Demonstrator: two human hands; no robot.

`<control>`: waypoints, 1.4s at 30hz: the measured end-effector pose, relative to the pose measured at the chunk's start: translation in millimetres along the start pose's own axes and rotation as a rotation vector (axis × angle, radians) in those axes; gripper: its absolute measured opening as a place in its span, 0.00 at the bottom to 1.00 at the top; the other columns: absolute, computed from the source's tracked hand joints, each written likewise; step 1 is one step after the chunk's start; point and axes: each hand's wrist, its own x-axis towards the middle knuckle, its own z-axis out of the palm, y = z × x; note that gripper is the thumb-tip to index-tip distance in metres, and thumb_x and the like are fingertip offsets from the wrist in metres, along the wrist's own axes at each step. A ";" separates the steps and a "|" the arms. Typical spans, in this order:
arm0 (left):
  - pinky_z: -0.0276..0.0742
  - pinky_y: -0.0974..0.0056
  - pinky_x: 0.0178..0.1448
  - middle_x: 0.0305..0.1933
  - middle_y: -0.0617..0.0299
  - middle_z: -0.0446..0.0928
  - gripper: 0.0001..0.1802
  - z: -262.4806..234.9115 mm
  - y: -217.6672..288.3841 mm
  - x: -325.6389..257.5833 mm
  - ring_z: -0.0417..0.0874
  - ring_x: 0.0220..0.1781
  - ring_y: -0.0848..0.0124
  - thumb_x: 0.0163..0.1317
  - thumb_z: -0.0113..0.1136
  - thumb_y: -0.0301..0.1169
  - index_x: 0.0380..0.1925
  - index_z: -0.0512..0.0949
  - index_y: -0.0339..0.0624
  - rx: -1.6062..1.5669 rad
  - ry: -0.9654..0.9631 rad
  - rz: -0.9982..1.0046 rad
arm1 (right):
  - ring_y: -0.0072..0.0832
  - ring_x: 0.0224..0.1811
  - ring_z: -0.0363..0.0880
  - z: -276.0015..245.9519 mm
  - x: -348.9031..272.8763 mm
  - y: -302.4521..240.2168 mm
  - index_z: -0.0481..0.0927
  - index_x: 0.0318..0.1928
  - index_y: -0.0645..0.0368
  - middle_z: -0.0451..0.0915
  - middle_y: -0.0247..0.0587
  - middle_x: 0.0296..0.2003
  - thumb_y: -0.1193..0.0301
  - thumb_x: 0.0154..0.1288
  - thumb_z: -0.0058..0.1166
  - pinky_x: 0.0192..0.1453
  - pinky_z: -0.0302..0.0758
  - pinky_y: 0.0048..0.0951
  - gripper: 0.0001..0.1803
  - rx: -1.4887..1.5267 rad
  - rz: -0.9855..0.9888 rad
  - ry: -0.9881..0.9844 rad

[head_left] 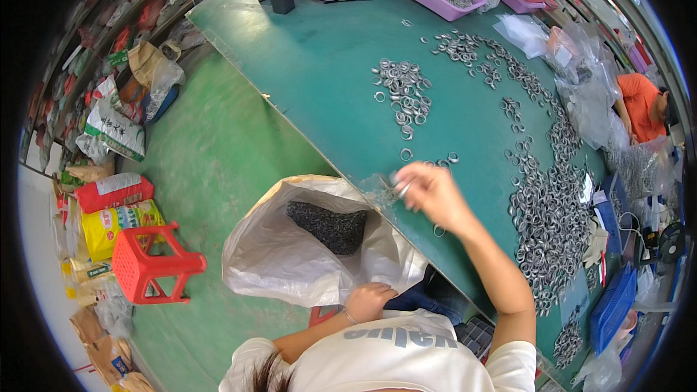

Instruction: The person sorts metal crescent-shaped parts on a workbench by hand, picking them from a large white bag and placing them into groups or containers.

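Crowding my table at 1 o'clock were metal rings | right hand pinched blurred rings at 9 o'clock fingertips | left hand gripped white sack.

She wears a white short-sleeved T-shirt with grey block lettering printed across the chest, the sleeves ending well above the elbows so both forearms are bare. Blue denim shows at the lap, just under the shirt hem. A thin bracelet circles the wrist of the left hand. The right hand carries no glove, ring or watch that can be made out; its fingertips are blurred. Dark hair shows at the bottom edge of the view
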 end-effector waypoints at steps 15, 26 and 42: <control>0.79 0.60 0.50 0.40 0.54 0.82 0.18 1.7 2.1 1.1 0.84 0.44 0.59 0.43 0.64 0.30 0.38 0.81 0.40 -0.023 -0.019 -0.006 | 0.43 0.47 0.73 -62.2 -16.9 51.9 0.78 0.43 0.62 0.75 0.44 0.40 0.80 0.54 0.60 0.51 0.71 0.40 0.14 -0.862 -0.267 0.450; 0.80 0.60 0.48 0.39 0.54 0.83 0.17 -4.5 4.6 4.4 0.85 0.42 0.58 0.43 0.61 0.27 0.37 0.82 0.40 0.007 0.006 0.006 | 0.41 0.40 0.72 -61.7 -19.9 64.1 0.77 0.33 0.63 0.74 0.44 0.34 0.75 0.57 0.58 0.44 0.68 0.40 0.05 -1.083 -0.348 0.448; 0.81 0.59 0.48 0.38 0.54 0.84 0.14 0.0 8.0 7.1 0.85 0.41 0.58 0.44 0.58 0.26 0.35 0.82 0.39 0.032 0.051 0.052 | 0.30 0.31 0.73 42.3 -52.5 10.1 0.74 0.40 0.63 0.74 0.40 0.32 0.73 0.65 0.56 0.39 0.71 0.29 0.07 -0.246 -0.226 0.163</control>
